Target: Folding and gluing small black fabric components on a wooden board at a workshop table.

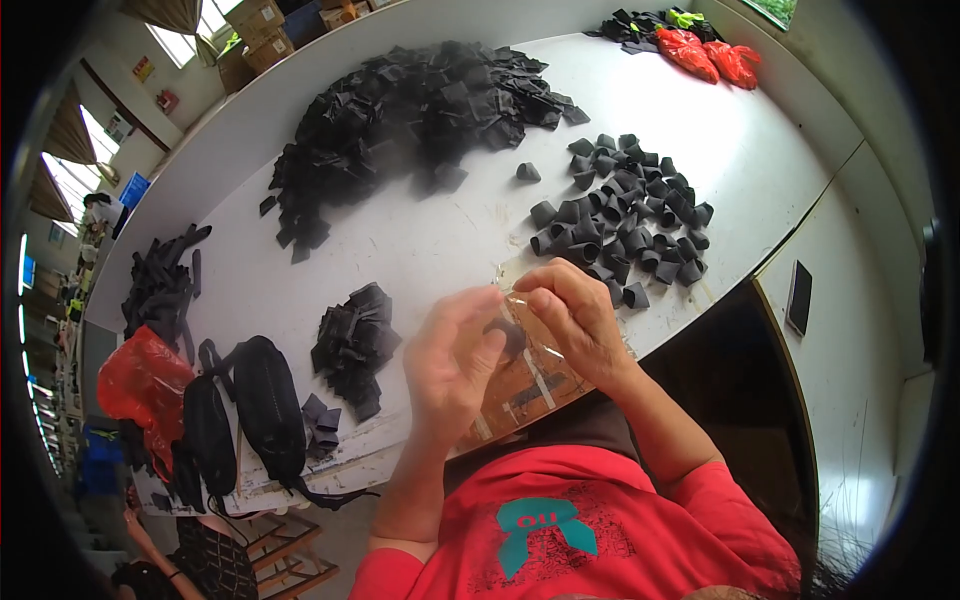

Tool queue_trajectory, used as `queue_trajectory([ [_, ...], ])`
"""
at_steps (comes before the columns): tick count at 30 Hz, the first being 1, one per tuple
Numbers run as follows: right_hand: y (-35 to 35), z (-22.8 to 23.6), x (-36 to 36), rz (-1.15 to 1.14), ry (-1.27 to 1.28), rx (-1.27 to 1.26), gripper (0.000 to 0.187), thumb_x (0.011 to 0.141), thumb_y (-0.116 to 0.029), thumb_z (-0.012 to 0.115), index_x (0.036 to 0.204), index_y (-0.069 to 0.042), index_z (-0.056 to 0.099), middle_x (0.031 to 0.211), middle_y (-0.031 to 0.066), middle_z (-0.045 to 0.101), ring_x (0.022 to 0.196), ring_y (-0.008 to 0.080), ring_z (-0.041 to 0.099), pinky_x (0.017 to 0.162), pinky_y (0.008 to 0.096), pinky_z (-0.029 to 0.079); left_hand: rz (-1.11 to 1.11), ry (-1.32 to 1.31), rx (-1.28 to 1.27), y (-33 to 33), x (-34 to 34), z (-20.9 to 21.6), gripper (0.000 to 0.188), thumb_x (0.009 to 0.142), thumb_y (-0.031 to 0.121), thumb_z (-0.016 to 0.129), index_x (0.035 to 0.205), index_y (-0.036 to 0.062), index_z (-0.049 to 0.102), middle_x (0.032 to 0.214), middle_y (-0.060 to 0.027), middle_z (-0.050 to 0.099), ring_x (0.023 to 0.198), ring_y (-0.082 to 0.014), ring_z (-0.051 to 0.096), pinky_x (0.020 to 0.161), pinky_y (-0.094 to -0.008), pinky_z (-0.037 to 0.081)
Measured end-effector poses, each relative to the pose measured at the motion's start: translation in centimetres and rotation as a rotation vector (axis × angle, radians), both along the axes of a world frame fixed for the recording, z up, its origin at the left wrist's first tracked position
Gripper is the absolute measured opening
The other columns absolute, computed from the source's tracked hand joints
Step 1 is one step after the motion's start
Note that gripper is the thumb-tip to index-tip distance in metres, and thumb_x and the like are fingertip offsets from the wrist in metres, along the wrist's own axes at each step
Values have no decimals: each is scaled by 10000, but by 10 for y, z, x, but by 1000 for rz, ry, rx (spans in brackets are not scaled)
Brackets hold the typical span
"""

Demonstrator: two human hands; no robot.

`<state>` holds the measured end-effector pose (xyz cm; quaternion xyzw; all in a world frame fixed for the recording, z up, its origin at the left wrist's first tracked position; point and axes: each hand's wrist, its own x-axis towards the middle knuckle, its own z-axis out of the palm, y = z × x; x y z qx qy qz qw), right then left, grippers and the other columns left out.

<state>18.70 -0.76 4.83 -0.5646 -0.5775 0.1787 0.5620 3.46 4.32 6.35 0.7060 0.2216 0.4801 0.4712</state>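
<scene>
My left hand [450, 355] is over the table's front edge, blurred by motion. Its fingers curve toward my right hand, and its thumb is beside a small dark fabric piece [511, 341]. Whether the thumb holds that piece I cannot tell. My right hand [578, 318] is closed, thumb against forefinger, on a thin clear strip [516, 298] that glints between both hands. A worn brown board [530, 392] lies under my hands. Black pieces curled into loops [630, 215] are heaped beyond my right hand. Left of my left hand is a small pile of flat black pieces [357, 345].
A big heap of flat black pieces [420, 120] covers the far table. Black pouches [268, 405], a red plastic bag [145, 375] and black strips [160, 280] lie left. Red bags [705, 58] are far right. A phone [798, 297] rests on the right-hand surface. Another person [190, 560] sits lower left.
</scene>
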Motion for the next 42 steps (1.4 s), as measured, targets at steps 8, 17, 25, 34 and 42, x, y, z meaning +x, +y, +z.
queue_trajectory([
  [8, -13, 30, -21, 44, -177, 75, 318, 675, -197, 718, 895, -26, 565, 771, 95, 540, 632, 224, 563, 534, 307, 461, -81, -454, -435, -2, -3, -6, 123, 806, 24, 549, 909, -24, 595, 861, -117, 609, 820, -165, 566, 787, -276, 422],
  [17, -9, 9, -22, 20, -119, 57, 179, 643, -35, 676, 807, -25, 605, 674, 81, 537, 611, 237, 564, 526, 302, 454, -123, -389, -518, -8, -14, -20, 131, 824, 17, 552, 948, -16, 578, 932, -119, 584, 867, -170, 545, 825, -290, 428],
  [25, -18, 32, -19, 56, -95, -119, 180, 663, -89, 665, 824, -42, 599, 685, 85, 545, 633, 263, 570, 550, 331, 470, -69, 128, -101, 5, -8, 5, 130, 809, 54, 587, 923, -7, 592, 834, -80, 610, 775, -128, 570, 694, -247, 438],
  [34, -10, 3, -24, -75, -298, 86, 175, 646, -68, 670, 796, -42, 583, 659, 77, 513, 557, 241, 524, 484, 339, 425, -19, 248, 72, 5, -12, -15, 61, 820, 19, 573, 868, -19, 577, 695, -46, 607, 584, -66, 534, 543, -201, 438],
  [42, -8, 15, -31, -50, -180, 83, 255, 668, -17, 663, 914, -49, 603, 708, 67, 546, 583, 218, 547, 499, 307, 438, 63, 262, 136, 7, -15, -21, 68, 823, 48, 583, 837, -16, 563, 665, -34, 581, 568, -58, 520, 532, -195, 422],
])
